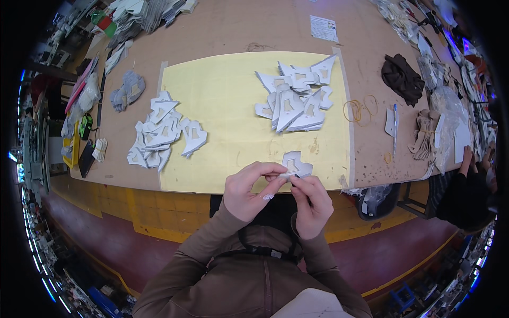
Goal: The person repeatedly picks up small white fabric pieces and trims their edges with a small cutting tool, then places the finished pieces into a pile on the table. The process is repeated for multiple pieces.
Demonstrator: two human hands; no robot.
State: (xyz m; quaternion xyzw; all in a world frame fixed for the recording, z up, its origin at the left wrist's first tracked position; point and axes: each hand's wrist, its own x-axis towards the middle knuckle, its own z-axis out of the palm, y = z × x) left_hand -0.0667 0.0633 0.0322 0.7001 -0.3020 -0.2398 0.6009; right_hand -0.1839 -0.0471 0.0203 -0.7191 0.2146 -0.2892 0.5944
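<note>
Fingers (273, 170) of both hands apparently pinching grey cut-out piece (297, 163), lower edge.

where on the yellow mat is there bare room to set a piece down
The yellow mat is bare in the strip between the left pile of white pieces and the right pile, and along its near edge left of the hands. The table's right end, with rubber bands and a dark cloth, is crowded.

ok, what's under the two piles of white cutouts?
Both the left pile and the right pile lie on the yellow mat, which sits on the brown table. Anything beneath the stacked pieces themselves is covered.
</note>
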